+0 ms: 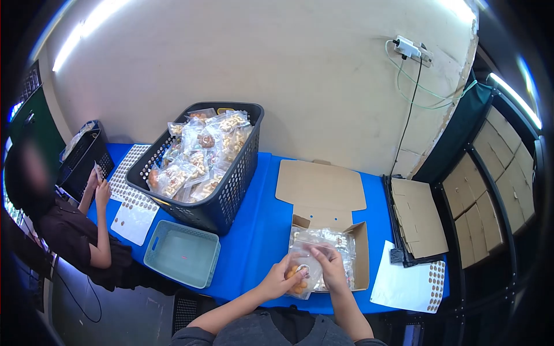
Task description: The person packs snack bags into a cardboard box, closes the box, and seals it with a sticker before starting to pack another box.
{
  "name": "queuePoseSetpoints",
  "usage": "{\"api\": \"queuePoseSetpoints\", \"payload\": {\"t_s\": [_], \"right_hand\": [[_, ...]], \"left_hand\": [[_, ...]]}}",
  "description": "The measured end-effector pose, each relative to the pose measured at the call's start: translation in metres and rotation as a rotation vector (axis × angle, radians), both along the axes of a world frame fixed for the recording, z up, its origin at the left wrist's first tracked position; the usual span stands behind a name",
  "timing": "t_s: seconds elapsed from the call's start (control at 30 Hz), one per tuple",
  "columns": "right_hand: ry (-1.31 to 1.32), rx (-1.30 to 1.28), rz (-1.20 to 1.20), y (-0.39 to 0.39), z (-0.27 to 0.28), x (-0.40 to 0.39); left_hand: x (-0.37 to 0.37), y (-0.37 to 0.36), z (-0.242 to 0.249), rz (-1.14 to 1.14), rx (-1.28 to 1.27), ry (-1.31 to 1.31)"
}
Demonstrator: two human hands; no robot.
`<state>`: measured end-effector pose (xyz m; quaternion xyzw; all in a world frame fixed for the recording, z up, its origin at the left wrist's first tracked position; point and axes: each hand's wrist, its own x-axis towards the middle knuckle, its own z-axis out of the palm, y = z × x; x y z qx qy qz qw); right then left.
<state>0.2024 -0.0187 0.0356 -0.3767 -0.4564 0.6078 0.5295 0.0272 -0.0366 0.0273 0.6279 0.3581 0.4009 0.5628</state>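
Both hands grip a clear plastic zip bag (pixel 312 275) with round orange-brown pieces in its lower part. My left hand (pixel 281 279) is closed on the bag's left side, its thumb near a round sticker. Fingers of my right hand (pixel 330 269) pinch the bag near its top right. Behind and under the bag stands an open cardboard box (pixel 362 254) with its lid (pixel 321 184) folded back. Several filled clear packets (pixel 347 245) lie inside the box, partly hidden by the held bag and my hands.
A large black basket (pixel 234 193) full of snack packets (pixel 202 144) stands left of the box. Nearer is a grey-green tray (pixel 180 277). Sticker sheets (pixel 398 285) and flat cardboard (pixel 419 216) lie right. At left, another person (pixel 75 236) holds a small item.
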Motion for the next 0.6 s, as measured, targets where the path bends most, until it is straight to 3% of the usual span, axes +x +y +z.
{"api": "queuePoseSetpoints", "payload": {"t_s": [0.1,0.23,0.3,0.4,0.43,0.6], "right_hand": [[-0.023,0.024,-0.133,0.004,-0.006,0.003],[0.074,0.035,-0.104,-0.001,-0.011,0.001],[-0.372,0.019,0.021,-0.004,-0.021,0.004],[-0.324,0.035,0.062,-0.011,-0.013,-0.005],[-0.348,0.083,0.116,-0.009,-0.013,-0.003],[-0.397,0.063,0.212,-0.007,-0.005,0.01]], "left_hand": [[-0.004,0.002,0.001,-0.031,-0.093,0.037],[-0.004,0.008,-0.012,-0.045,-0.111,-0.167],[-0.008,0.012,-0.018,0.117,-0.078,-0.213],[-0.028,0.02,-0.037,0.052,-0.179,-0.105],[-0.025,0.017,-0.032,0.13,-0.152,-0.161],[-0.032,0.016,-0.031,0.08,-0.12,-0.172]]}}
